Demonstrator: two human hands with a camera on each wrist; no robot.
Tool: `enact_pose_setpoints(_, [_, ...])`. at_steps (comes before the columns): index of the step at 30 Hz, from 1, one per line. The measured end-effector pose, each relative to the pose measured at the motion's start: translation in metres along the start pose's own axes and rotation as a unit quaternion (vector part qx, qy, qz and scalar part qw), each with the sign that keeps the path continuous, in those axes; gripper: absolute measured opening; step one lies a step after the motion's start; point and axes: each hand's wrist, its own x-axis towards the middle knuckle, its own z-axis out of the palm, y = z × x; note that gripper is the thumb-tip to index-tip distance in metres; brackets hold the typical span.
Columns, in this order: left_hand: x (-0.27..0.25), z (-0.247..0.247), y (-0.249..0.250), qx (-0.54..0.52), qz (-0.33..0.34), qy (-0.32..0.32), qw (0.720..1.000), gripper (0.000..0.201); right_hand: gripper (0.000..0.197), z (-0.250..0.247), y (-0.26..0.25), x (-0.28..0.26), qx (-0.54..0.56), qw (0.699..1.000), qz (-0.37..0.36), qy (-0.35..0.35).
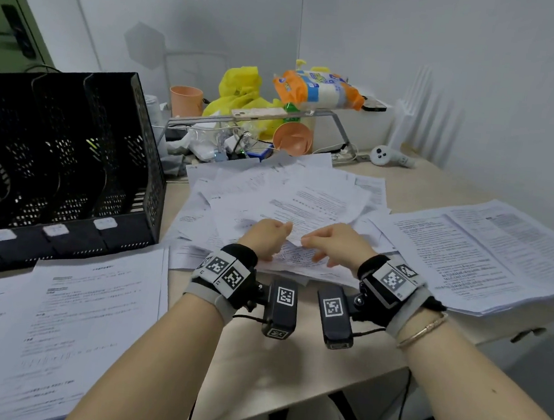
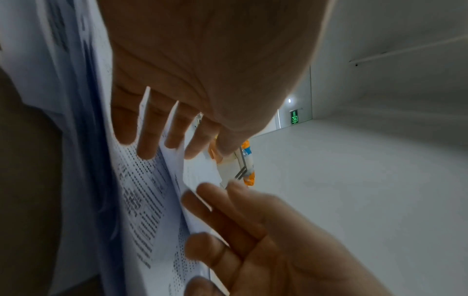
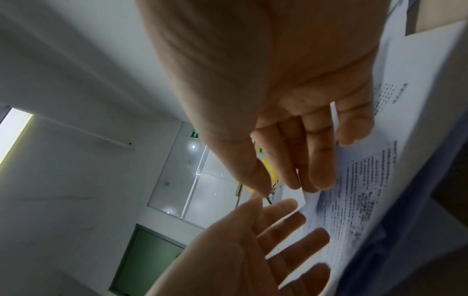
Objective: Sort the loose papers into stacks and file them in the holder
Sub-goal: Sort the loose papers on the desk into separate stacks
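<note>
A messy pile of loose printed papers [image 1: 289, 204] covers the middle of the desk. Both hands are over its near edge, side by side. My left hand [image 1: 267, 239] lays straight fingers [image 2: 147, 140] flat on the top sheets [image 2: 142, 200], thumb held apart. My right hand [image 1: 329, 245] also rests straight fingers [image 3: 319, 172] on a printed sheet [image 3: 359, 190], whose corner lifts slightly near the fingertips. Neither hand grips a sheet that I can see. The black mesh file holder [image 1: 71, 156] stands at the left with no papers in its slots.
One squared stack of papers [image 1: 55, 324] lies at the front left below the holder, another stack [image 1: 484, 257] at the right. Behind the pile stand a metal shelf [image 1: 328, 116] with snack bags, orange cups [image 1: 186, 101], cables and a white controller [image 1: 390, 157].
</note>
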Motion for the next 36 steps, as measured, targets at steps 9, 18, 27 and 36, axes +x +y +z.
enact_pose_setpoints(9, [-0.01,-0.025,-0.01,-0.009,-0.002,0.101,0.995,0.014,0.025,0.005,-0.018,-0.022,0.031,0.994,0.002,-0.102])
enact_pose_setpoints(18, [-0.038,-0.068,0.002,-0.014,0.153,0.314,0.937,0.045,0.028,-0.017,-0.045,-0.022,0.0,0.992,-0.102,0.07])
enact_pose_setpoints(27, [-0.054,-0.107,0.034,-0.139,0.297,0.368,0.87,0.041,0.086,-0.062,-0.069,-0.017,-0.003,0.96,-0.124,0.252])
enact_pose_setpoints(36, [-0.064,-0.115,0.035,-0.2,0.296,0.391,0.848,0.032,0.008,-0.07,-0.049,-0.032,0.077,0.955,-0.189,0.215])
